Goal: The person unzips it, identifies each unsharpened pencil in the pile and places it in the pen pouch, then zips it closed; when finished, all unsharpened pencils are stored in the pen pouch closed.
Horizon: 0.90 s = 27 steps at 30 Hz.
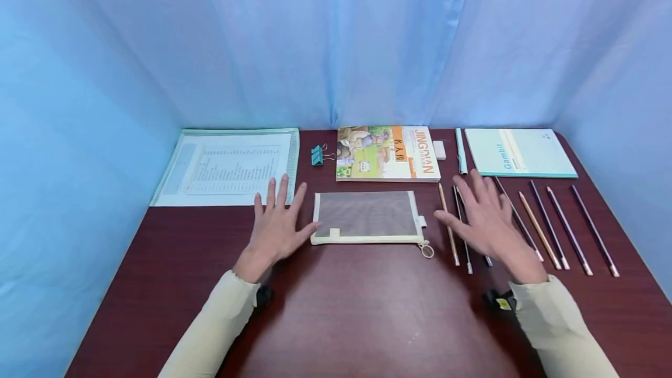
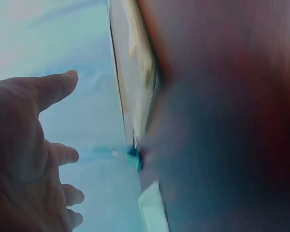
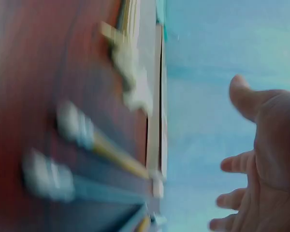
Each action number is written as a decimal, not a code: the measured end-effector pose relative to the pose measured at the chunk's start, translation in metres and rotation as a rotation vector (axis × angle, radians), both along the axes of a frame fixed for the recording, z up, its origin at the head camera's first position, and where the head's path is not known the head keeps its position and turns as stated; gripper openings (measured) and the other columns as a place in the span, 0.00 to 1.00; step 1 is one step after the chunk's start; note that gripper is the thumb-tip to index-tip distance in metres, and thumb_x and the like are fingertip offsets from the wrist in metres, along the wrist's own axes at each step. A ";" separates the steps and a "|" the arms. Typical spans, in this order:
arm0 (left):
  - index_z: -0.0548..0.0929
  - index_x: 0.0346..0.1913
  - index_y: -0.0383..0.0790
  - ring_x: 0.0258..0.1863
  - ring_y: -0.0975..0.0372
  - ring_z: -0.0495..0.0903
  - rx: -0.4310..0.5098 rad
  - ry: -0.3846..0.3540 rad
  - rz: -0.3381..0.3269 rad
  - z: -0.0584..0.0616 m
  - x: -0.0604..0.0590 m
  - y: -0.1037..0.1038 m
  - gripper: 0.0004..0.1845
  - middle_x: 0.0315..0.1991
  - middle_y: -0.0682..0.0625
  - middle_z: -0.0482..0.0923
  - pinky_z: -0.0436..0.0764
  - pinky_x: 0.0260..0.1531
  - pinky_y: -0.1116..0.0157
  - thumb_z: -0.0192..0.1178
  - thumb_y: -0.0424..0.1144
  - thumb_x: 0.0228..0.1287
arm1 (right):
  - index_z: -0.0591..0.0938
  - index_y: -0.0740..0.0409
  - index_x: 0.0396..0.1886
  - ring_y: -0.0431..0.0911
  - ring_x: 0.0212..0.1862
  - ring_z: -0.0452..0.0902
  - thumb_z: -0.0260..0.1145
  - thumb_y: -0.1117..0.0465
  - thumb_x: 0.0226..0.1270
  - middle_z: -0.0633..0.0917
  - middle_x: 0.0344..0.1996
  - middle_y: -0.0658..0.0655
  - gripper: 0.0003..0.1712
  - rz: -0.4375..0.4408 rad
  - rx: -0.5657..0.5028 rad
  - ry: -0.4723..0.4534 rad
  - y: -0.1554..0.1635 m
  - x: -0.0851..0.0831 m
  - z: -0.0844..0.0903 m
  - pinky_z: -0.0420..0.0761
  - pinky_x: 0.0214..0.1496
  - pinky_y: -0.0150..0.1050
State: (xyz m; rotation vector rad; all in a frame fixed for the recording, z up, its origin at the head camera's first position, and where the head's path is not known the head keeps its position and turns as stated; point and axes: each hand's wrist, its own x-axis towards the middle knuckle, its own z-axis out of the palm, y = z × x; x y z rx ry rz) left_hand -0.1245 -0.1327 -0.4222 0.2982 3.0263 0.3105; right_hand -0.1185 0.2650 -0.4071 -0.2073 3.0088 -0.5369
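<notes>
Both hands spread flat, gripping nothing — left hand (image 1: 275,223) just beside the mesh pencil pouch (image 1: 366,216), right hand (image 1: 488,217) over the row of pencils (image 1: 551,226). Dark red-brown table (image 1: 341,308), pale blue curtain (image 1: 336,39) all around.

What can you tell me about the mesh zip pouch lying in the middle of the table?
The flat rectangular grey mesh pouch with cream fabric edging lies flat on the dark red-brown wooden table, just before the illustrated book. Its ring zip pull sits at the near right corner. The left hand touches, or nearly touches, its left edge.
</notes>
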 end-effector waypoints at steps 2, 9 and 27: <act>0.49 0.81 0.53 0.82 0.42 0.36 -0.009 -0.016 -0.021 -0.004 0.004 0.007 0.47 0.83 0.40 0.36 0.45 0.77 0.32 0.52 0.69 0.66 | 0.51 0.58 0.80 0.73 0.78 0.38 0.54 0.33 0.72 0.45 0.79 0.73 0.50 0.026 -0.005 -0.029 -0.012 0.003 -0.003 0.45 0.72 0.79; 0.54 0.80 0.51 0.82 0.43 0.39 0.038 -0.109 -0.097 -0.012 0.017 0.024 0.45 0.82 0.40 0.39 0.48 0.78 0.35 0.53 0.67 0.67 | 0.59 0.61 0.77 0.73 0.77 0.48 0.55 0.40 0.75 0.56 0.76 0.75 0.42 0.088 0.007 -0.107 -0.043 0.012 -0.015 0.54 0.73 0.76; 0.51 0.80 0.47 0.83 0.45 0.37 0.108 -0.314 -0.185 -0.025 0.021 0.033 0.47 0.82 0.36 0.30 0.47 0.81 0.42 0.55 0.65 0.68 | 0.69 0.69 0.70 0.65 0.66 0.73 0.60 0.55 0.74 0.77 0.63 0.73 0.32 0.074 -0.262 -0.097 -0.061 0.021 -0.024 0.75 0.67 0.63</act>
